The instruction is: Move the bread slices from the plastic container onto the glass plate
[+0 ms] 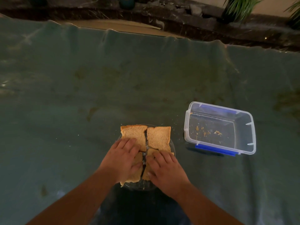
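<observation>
Several brown bread slices lie side by side on the glass plate (173,147) near the table's front edge. The far left slice (132,132) and the far right slice (158,137) show fully. My left hand (123,161) rests flat on the near left slice (134,176) and touches the far left one. My right hand (164,169) presses flat on the near right slice (150,153), fingers spread. The clear plastic container (250,135) with blue clips stands to the right, holding only crumbs.
A teal cloth (97,86) covers the table. Crumbs lie scattered between plate and container. Behind the table's far edge runs a dark stone ledge (178,18) with a potted plant (240,7) at the right.
</observation>
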Action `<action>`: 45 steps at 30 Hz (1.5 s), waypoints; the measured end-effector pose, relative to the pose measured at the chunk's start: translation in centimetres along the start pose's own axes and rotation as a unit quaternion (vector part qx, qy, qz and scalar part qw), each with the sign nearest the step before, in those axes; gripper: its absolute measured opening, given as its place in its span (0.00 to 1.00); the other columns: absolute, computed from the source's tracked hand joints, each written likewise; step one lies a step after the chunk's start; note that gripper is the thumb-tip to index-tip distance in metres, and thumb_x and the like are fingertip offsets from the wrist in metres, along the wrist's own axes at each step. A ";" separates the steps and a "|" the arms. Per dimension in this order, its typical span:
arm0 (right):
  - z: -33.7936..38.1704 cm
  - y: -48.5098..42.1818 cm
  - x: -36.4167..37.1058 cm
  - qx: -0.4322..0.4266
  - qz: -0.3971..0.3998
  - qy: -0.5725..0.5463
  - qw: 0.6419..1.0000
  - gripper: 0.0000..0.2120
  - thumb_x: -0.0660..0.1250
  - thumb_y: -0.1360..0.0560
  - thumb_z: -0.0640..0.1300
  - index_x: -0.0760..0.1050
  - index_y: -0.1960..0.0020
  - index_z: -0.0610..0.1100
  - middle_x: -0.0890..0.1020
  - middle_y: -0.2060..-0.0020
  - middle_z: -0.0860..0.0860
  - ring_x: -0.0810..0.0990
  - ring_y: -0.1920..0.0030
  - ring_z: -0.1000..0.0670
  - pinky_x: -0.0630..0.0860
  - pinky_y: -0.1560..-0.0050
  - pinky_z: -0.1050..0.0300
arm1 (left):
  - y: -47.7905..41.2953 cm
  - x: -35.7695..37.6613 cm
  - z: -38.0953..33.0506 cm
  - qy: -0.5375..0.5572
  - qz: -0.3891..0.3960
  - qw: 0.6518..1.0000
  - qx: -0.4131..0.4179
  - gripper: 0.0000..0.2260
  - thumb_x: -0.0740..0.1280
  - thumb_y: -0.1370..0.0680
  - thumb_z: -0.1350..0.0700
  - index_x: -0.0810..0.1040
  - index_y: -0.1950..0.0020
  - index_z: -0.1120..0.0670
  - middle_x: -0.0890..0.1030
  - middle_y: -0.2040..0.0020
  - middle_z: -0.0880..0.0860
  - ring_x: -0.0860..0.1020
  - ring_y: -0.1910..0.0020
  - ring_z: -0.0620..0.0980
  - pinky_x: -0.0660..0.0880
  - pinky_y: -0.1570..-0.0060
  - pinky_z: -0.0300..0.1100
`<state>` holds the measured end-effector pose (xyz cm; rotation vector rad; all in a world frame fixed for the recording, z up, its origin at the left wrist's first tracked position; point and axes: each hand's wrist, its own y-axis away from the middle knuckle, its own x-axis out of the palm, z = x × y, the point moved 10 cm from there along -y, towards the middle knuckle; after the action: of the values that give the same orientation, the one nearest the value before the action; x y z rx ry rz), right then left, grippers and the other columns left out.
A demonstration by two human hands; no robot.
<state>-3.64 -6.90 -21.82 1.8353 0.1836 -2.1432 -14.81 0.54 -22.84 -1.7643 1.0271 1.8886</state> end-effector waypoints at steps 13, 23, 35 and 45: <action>-2.3 -3.4 1.5 0.121 0.013 -0.037 0.992 0.35 0.46 0.16 0.61 0.37 0.16 0.46 0.42 0.17 0.40 0.35 0.19 0.39 0.40 0.21 0.36 | -0.1 1.8 0.1 0.040 -0.027 0.998 -0.035 0.33 0.48 0.17 0.35 0.63 0.20 0.56 0.58 0.18 0.59 0.53 0.18 0.59 0.53 0.21 0.60; -1.9 -4.0 3.1 0.070 0.037 -0.042 0.996 0.31 0.47 0.15 0.60 0.46 0.16 0.48 0.49 0.16 0.43 0.39 0.18 0.42 0.43 0.21 0.37 | -0.2 2.7 0.3 0.044 -0.014 0.998 -0.034 0.33 0.47 0.16 0.34 0.57 0.18 0.53 0.55 0.16 0.57 0.48 0.17 0.57 0.48 0.22 0.59; -2.8 -3.9 2.8 0.110 0.056 -0.034 0.992 0.32 0.47 0.16 0.61 0.51 0.16 0.46 0.52 0.17 0.42 0.41 0.18 0.41 0.42 0.21 0.34 | -1.1 2.2 0.1 0.045 -0.011 0.998 -0.041 0.32 0.48 0.17 0.34 0.64 0.20 0.53 0.61 0.17 0.57 0.54 0.18 0.58 0.56 0.22 0.64; -2.8 -3.8 3.0 0.114 0.068 -0.035 0.991 0.32 0.44 0.16 0.61 0.48 0.16 0.47 0.45 0.16 0.44 0.35 0.18 0.42 0.36 0.21 0.36 | -1.0 2.7 0.0 0.039 -0.021 0.998 -0.036 0.32 0.49 0.16 0.34 0.65 0.20 0.53 0.62 0.18 0.57 0.54 0.18 0.58 0.57 0.23 0.64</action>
<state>-2.60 -2.91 -25.60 1.8286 -0.2048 -2.2047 -14.55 0.64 -25.68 -1.8989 0.9506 1.8669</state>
